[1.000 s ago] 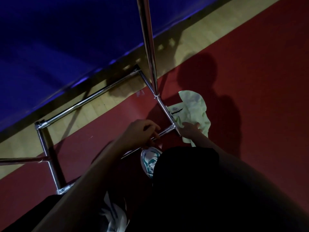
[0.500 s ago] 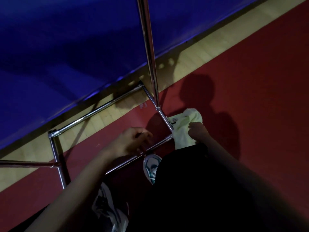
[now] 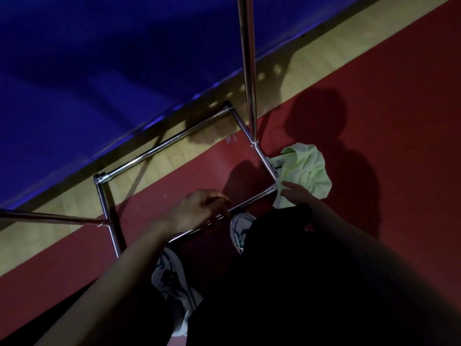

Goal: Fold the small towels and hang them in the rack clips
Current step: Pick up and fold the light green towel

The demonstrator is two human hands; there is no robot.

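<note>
Towel (image 3: 308,168): pale lime green, with a white label bearing dark print I cannot read. Rack (image 3: 159,152): bright chrome. Floor (image 3: 374,96): red, bordered by light wood planks. Backdrop (image 3: 99,58): deep blue. My shoes (image 3: 238,231): white with teal markings, possibly.

Dim light is falling across a red floor mat (image 3: 374,96). Beyond the hands, a strip of pale wooden flooring (image 3: 311,63) is running diagonally beneath a deep blue wall covering (image 3: 99,58).
</note>
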